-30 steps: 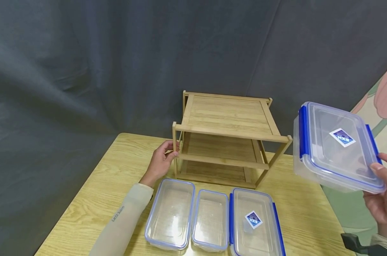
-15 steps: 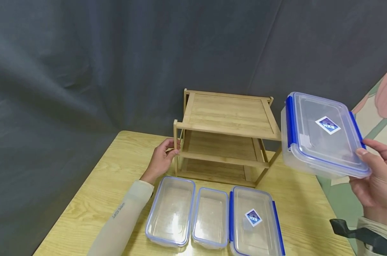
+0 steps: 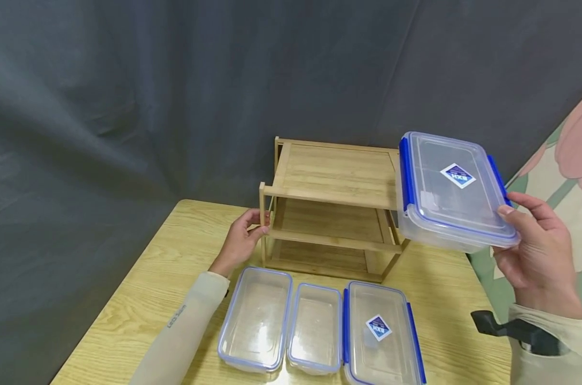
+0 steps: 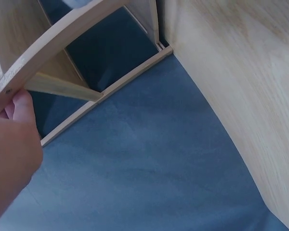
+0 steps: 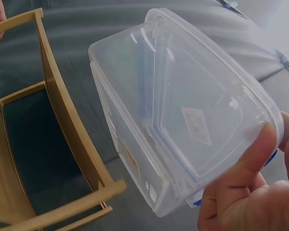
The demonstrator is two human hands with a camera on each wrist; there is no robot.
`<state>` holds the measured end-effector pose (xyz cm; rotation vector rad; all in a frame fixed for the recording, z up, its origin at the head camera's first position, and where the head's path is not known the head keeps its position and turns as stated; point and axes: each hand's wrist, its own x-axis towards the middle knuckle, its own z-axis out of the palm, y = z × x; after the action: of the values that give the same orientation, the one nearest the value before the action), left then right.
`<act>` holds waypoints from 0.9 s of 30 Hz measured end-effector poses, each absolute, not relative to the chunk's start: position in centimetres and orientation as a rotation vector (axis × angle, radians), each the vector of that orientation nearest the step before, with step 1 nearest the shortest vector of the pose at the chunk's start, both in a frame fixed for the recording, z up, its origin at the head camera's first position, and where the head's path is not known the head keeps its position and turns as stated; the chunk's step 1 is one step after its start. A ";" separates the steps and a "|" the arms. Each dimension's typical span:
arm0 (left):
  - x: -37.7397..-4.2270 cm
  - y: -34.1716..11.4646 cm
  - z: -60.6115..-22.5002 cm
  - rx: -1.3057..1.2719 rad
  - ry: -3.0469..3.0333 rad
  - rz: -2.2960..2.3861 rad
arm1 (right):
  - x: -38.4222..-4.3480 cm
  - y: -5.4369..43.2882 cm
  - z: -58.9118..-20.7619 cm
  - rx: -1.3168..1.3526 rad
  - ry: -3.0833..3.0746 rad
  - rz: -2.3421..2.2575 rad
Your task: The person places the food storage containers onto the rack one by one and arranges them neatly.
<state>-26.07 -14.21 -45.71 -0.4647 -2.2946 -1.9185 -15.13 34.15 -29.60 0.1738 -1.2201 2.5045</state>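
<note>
In the head view my left hand (image 3: 239,241) holds the front left post of a three-tier wooden rack (image 3: 336,168). The left wrist view shows that thumb (image 4: 24,108) against the wooden frame; the other fingers are mostly hidden. My right hand (image 3: 543,251) pinches the right edge of a clear lidded food container (image 3: 449,206) with blue side clips and a BXH label. Raised and tilted, this container overlaps the rack's right end in the head view. Seen from the right wrist, its clear walls (image 5: 130,91) look empty, and the thumb (image 5: 260,149) presses its rim.
On the wood-grain table (image 3: 175,256), in front of the rack, stand two blue-rimmed clear containers, a wide one (image 3: 257,315) and a narrower one (image 3: 316,326). Right of them lies a lidded container (image 3: 382,353) with blue clips. A dark curtain (image 3: 199,96) hangs behind.
My right hand has carried the lidded food container leftward and slightly up, from the right side to the rack's right end. The left hand stays on the post.
</note>
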 end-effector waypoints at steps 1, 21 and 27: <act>-26.1 -14.2 -45.6 -0.471 -2.284 -1.928 | -15.3 34.0 -29.5 0.173 -1.226 2.510; -26.8 -14.4 -44.9 -0.559 -2.220 -1.921 | -18.1 29.6 -28.6 0.097 -1.383 2.540; -27.0 -14.2 -44.8 -0.586 -2.205 -1.888 | -19.2 28.3 -28.5 0.100 -1.395 2.561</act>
<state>-26.97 -14.22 -44.82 -0.5856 -2.2050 -1.8884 -19.15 28.27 -28.48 0.0999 -1.3952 2.5606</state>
